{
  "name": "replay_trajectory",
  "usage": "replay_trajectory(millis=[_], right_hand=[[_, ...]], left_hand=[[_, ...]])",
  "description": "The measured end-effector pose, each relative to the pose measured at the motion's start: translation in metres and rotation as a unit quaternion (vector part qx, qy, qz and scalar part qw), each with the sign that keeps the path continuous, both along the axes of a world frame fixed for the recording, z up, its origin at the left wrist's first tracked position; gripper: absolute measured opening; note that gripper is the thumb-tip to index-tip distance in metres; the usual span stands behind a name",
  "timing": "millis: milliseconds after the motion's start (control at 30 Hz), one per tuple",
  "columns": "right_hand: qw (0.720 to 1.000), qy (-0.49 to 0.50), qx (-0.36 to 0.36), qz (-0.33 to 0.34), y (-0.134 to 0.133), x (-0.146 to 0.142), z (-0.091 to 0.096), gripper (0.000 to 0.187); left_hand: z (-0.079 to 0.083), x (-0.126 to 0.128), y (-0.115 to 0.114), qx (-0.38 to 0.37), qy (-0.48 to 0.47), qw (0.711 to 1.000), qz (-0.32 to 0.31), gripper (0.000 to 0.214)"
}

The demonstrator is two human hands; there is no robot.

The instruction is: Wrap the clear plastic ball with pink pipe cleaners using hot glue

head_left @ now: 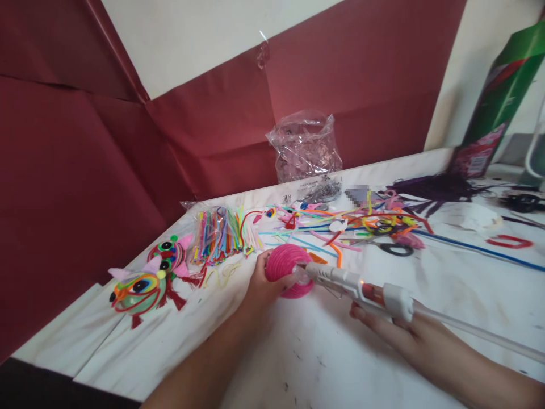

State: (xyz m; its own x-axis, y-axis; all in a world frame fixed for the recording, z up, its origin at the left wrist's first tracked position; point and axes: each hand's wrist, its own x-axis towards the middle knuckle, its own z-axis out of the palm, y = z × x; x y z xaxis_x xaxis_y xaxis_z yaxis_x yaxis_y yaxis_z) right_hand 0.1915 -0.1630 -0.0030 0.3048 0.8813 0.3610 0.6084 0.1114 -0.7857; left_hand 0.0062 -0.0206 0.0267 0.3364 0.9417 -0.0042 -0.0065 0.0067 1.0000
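My left hand (263, 284) grips a pink ball wound from pipe cleaner (284, 268) just above the white table (323, 352). My right hand (395, 335) holds a white glue gun (353, 284) from below, its nozzle touching the right side of the pink ball. A clear glue stick (477, 335) sticks out of the back of the gun toward the right edge.
Two finished fish-like pipe-cleaner figures (147, 281) lie at the left. A packet of coloured pipe cleaners (221, 233), loose strands (361, 221) and black scissors (395, 248) lie behind. A clear plastic bag (304, 147) stands against the red paper backdrop; a green box (498, 96) at the right.
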Motion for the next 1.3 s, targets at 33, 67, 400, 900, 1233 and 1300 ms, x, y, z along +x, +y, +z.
replay_trajectory(millis=[33, 67, 400, 900, 1233, 1300], right_hand=[[1.0, 0.0, 0.001, -0.002, 0.0, 0.0, 0.0, 0.038], [1.0, 0.001, 0.001, -0.003, -0.001, 0.0, 0.0, 0.039], [1.0, 0.005, -0.009, -0.009, -0.001, -0.001, 0.002, 0.04], [0.999, -0.013, -0.021, -0.023, 0.001, 0.004, -0.011, 0.049], [1.0, 0.005, -0.016, -0.013, -0.002, -0.001, -0.004, 0.045], [0.999, 0.01, -0.026, -0.029, -0.002, -0.001, -0.004, 0.046]], left_hand=[[0.0, 0.0, 0.0, -0.001, -0.002, 1.0, -0.001, 0.074], [0.0, 0.0, 0.0, -0.001, -0.004, 1.0, -0.004, 0.074], [0.0, 0.0, 0.0, -0.002, -0.008, 1.0, -0.006, 0.074], [0.001, 0.002, -0.002, 0.0, -0.004, 1.0, -0.002, 0.072], [-0.001, 0.001, 0.001, -0.002, 0.002, 1.0, -0.003, 0.075], [-0.001, 0.001, 0.0, -0.005, 0.0, 1.0, -0.006, 0.075]])
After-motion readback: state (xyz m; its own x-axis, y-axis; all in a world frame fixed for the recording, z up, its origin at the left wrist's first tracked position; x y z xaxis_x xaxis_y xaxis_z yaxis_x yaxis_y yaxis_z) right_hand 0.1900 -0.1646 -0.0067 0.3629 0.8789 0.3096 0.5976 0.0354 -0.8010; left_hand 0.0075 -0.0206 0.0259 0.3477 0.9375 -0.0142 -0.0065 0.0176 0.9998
